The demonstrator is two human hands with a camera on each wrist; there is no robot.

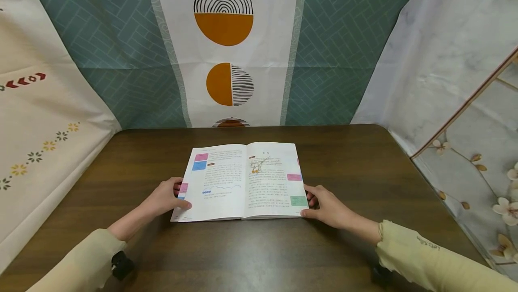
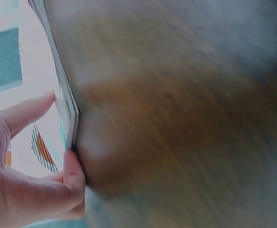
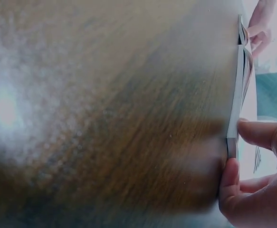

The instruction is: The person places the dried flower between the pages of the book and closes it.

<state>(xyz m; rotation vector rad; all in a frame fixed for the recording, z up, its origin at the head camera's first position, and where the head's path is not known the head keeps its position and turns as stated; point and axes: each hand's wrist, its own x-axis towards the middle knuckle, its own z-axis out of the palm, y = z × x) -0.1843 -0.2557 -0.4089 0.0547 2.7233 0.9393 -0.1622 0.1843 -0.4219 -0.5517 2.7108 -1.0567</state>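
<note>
An open book [image 1: 222, 184] lies on the brown table, its pages printed with text and small coloured boxes. At its left edge, my left hand [image 1: 167, 196] pinches the pages, thumb on top and curled fingers at the side. My right hand [image 1: 327, 206] grips the opposite edge near the lower right corner in the same way. In the left wrist view the thumb and fingers of the left hand [image 2: 29, 161] sit on either side of the book's edge [image 2: 64, 90]. The right wrist view shows the right hand [image 3: 259, 175] holding the book's edge [image 3: 236, 99].
The dark wooden table [image 1: 251, 256] stretches around the book. Behind it hangs a green and white patterned cloth [image 1: 267, 49]. A cream cloth [image 1: 48, 116] hangs on the left and a pale floral one [image 1: 457, 103] on the right.
</note>
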